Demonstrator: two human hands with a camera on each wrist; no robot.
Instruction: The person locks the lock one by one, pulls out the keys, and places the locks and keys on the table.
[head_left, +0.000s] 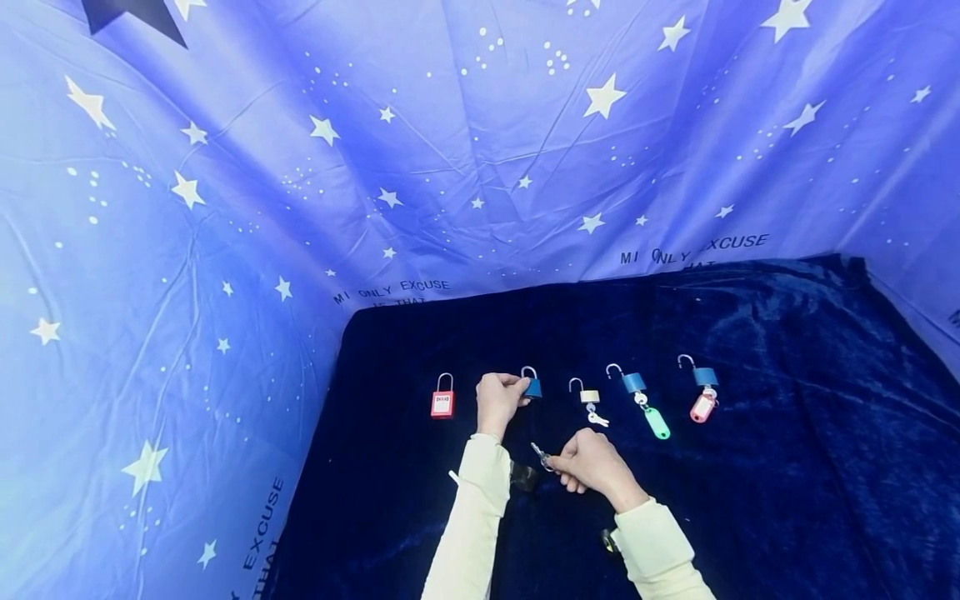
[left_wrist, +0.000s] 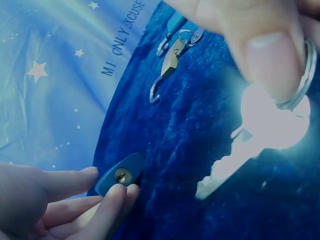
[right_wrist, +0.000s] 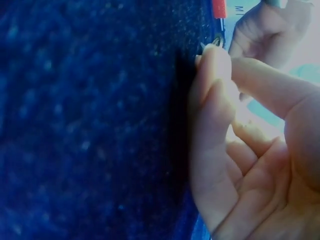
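the left hand (head_left: 498, 406) pinches a blue padlock (head_left: 533, 388) between thumb and fingers, over the cloth-covered desk (head_left: 375, 467); its shackle points to the far side, and the left wrist view shows its keyhole (left_wrist: 122, 175). the right hand (head_left: 594, 463), nearer and to the right, pinches a key (head_left: 541, 454) by its ring (left_wrist: 309, 75), fingers narrowed on it; the key is apart from the padlock. a red padlock (head_left: 442, 405) lies to the left. to the right lie a brass-coloured padlock (head_left: 590, 396) with keys (head_left: 597, 418), a second blue padlock (head_left: 634, 382) with a green tag (head_left: 657, 423), and farthest right a third blue padlock (head_left: 705, 377) with a red tag (head_left: 702, 408), all three with shackles open. a star-printed curtain (head_left: 480, 150) hangs on the far side.
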